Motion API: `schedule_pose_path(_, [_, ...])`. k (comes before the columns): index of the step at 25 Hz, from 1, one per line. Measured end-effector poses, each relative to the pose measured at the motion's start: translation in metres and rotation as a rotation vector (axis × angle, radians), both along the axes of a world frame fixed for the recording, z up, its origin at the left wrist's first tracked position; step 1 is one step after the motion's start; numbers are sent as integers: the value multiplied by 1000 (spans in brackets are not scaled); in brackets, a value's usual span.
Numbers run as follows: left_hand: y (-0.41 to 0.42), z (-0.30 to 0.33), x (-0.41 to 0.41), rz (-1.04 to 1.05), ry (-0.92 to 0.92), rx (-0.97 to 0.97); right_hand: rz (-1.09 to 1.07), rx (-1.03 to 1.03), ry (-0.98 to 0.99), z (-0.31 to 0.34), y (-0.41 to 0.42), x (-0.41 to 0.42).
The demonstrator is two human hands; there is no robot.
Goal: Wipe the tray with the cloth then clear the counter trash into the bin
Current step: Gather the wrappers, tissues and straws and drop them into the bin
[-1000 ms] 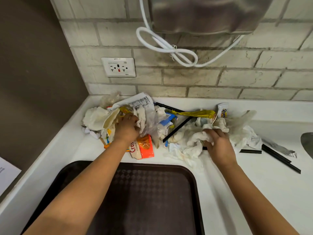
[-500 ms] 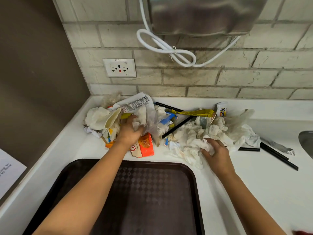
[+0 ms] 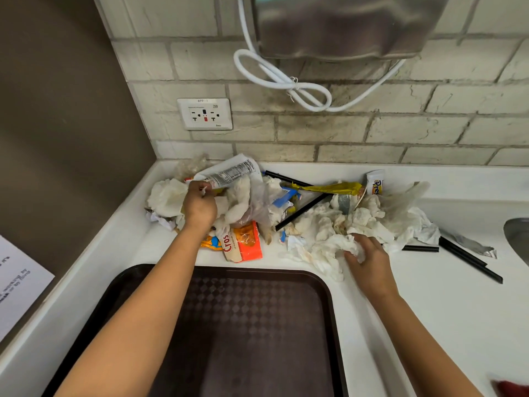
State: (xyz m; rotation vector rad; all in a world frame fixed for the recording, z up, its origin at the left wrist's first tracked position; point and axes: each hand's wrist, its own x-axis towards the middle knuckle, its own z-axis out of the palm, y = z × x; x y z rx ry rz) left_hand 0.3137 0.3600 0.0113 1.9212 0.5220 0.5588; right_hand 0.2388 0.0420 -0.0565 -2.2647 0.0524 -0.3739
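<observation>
A dark brown tray lies on the white counter in front of me. Behind it spreads a heap of trash: crumpled tissues, an orange snack wrapper, a white printed wrapper, a yellow wrapper and black straws. My left hand reaches into the left of the heap, fingers curled on the white printed wrapper. My right hand grips a wad of white tissue at the heap's near edge. A red scrap, maybe the cloth, shows at the bottom right corner. No bin is in view.
A brick wall with a socket rises behind the counter, and a steel dispenser with a looped white cable hangs above. More black straws and a foil strip lie right. A sink edge shows far right.
My right hand drew back toward me, dragging tissue to the heap's near edge. My left hand moved up and left to the white printed wrapper.
</observation>
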Motion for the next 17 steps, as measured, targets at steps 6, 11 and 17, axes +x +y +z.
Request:
schedule_pose_path(6, [1, 16, -21, -74, -134, -354, -47, 9, -137, 19, 6, -14])
schedule_pose_path(11, [19, -25, -46, -23, 215, -19, -23, -25, -144, 20, 1, -37])
schedule_pose_path(17, [16, -51, -67, -194, 349, 292, 13, -92, -42, 7, -1, -50])
